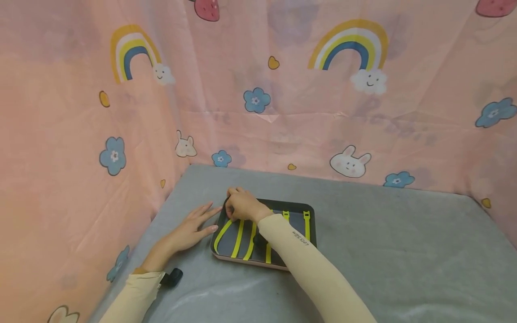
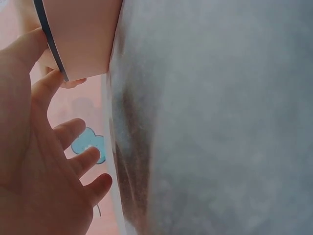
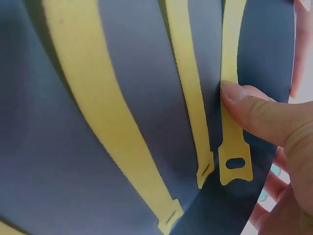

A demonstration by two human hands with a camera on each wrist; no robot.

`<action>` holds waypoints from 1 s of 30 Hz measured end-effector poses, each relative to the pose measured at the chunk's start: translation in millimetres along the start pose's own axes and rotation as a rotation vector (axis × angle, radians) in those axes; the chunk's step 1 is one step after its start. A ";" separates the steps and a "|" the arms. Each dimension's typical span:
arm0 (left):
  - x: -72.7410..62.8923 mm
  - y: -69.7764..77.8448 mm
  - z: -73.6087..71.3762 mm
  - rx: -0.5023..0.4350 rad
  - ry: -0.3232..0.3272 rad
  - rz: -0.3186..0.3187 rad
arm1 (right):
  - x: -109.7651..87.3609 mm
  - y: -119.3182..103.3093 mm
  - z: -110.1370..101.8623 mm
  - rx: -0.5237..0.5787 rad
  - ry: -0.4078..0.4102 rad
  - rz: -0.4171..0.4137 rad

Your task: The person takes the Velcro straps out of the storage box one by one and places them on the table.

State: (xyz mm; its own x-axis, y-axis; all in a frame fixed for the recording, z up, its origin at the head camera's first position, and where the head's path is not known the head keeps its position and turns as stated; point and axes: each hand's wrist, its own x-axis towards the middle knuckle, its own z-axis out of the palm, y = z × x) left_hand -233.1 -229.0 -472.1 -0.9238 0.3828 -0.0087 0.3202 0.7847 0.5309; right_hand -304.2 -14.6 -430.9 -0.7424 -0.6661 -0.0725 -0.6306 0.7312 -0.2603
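Observation:
A shallow rectangular tray (image 1: 296,207), dark inside and pink outside, lies on the grey surface. Several yellow hook-and-loop cable ties run side by side across it. My right hand (image 1: 243,205) reaches over the tray's far left corner and pinches the leftmost cable tie (image 3: 231,122) near its slotted head, thumb on top. Another cable tie (image 3: 199,117) lies beside it. At the tray's left side is my left hand (image 1: 187,231), fingers extended. The left wrist view shows its thumb and forefinger touching the rim (image 2: 54,49). My right forearm hides part of the tray.
Grey cloth (image 1: 396,251) covers the table around the tray. A pink curtain (image 1: 282,134) printed with rainbows, flowers and rabbits stands behind and along the left. A small black device (image 1: 173,278) sits at my left wrist.

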 end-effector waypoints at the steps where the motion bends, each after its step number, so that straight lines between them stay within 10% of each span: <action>1: 0.1 0.2 0.3 -0.001 -0.003 0.002 | -0.2 0.9 -0.9 0.001 -0.003 -0.004; 15: 0.5 0.5 0.2 0.004 -0.001 0.005 | -3.3 14.8 -12.7 0.130 0.080 -0.074; 30: 0.1 1.2 1.5 0.003 -0.002 0.002 | -18.1 24.6 -46.6 0.290 -0.009 -0.151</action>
State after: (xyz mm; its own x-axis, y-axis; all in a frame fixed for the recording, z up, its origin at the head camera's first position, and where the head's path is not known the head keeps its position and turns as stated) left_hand -232.4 -227.2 -472.7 -0.9228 0.3851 -0.0090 0.3225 0.7853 0.5284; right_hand -316.8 22.3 -391.1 -0.6424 -0.7661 -0.0202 -0.6418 0.5522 -0.5321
